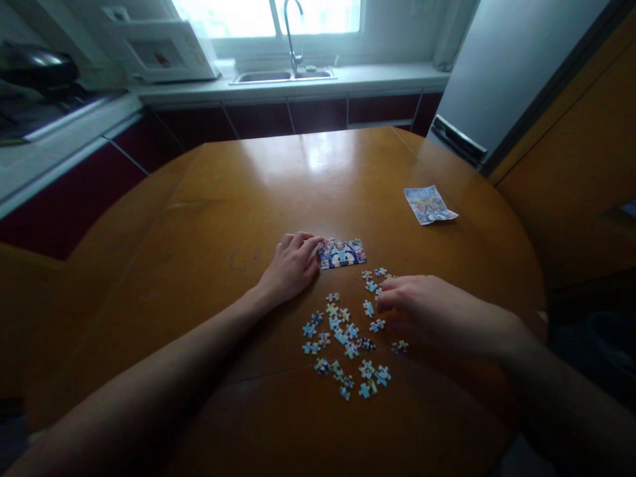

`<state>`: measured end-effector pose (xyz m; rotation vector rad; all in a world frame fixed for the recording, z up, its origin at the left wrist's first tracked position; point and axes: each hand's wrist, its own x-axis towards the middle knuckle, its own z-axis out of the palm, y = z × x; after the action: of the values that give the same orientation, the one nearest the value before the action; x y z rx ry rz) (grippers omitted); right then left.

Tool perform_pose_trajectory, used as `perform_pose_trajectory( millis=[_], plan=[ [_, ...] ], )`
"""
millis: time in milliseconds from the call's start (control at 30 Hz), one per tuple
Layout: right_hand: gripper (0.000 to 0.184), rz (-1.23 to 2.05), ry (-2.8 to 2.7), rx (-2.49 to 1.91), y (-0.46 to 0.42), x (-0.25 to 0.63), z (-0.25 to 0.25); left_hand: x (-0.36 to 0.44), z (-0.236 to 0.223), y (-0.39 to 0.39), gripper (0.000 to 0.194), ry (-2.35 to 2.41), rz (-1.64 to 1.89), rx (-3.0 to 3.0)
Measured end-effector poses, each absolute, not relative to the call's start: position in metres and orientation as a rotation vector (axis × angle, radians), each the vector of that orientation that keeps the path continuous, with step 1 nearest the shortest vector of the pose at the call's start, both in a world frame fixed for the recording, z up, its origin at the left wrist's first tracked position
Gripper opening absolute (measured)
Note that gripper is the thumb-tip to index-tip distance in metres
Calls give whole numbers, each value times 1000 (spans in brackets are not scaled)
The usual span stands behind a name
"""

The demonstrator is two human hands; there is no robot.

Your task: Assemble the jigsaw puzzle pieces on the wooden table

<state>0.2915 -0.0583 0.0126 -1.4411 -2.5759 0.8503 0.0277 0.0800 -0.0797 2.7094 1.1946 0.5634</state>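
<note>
A joined section of jigsaw puzzle (342, 256) lies flat on the wooden table, showing a blue-and-white cartoon face and a knobbed upper edge. My left hand (294, 266) rests at its left side, fingers bent and fingertips against that edge. To the right, my right hand (422, 305) is low over the loose pieces with its fingers drawn together. Puzzle pieces show right beside its fingertips; whether one is between them is hidden. Many loose jigsaw pieces (340, 336), mostly light blue with some dark and yellowish ones, are scattered below the joined section.
A creased picture sheet (428, 204) lies on the right of the table (238, 199). Beyond the table's far edge are a counter with a sink (263, 77) and a microwave (163, 53). A fridge (511, 73) stands at right, a stove with a pan (40, 66) at left.
</note>
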Motion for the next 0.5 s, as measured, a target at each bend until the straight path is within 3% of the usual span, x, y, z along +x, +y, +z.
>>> perform_pose_trajectory(
  millis=[500],
  plan=[
    [10,737,-2261,-1645,-121,304,-39,27,-81,80,37,1188,572,2705]
  ],
)
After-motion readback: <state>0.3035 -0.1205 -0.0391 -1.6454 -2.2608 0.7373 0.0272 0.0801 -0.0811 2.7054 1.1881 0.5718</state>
